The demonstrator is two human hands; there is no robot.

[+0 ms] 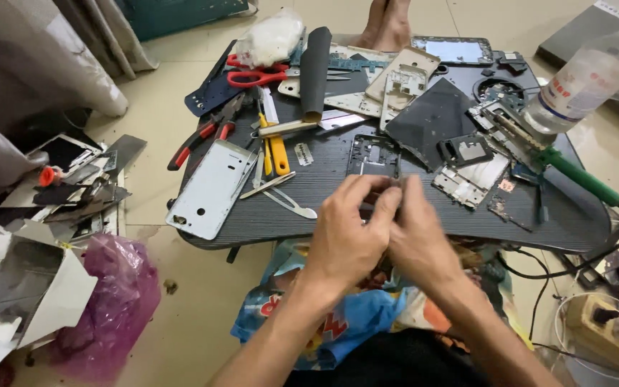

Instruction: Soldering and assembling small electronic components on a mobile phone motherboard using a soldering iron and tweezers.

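My forearms are bare, no sleeves, no rings on my hands; bright blue printed shorts (338, 319) cover my lap.

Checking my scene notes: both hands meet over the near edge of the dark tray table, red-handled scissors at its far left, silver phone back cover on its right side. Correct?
One slip: the silver phone back cover lies on the left side of the dark tray table, not the right, as the head view shows. The left hand and right hand do meet over the near edge, and the red-handled scissors sit at far left.
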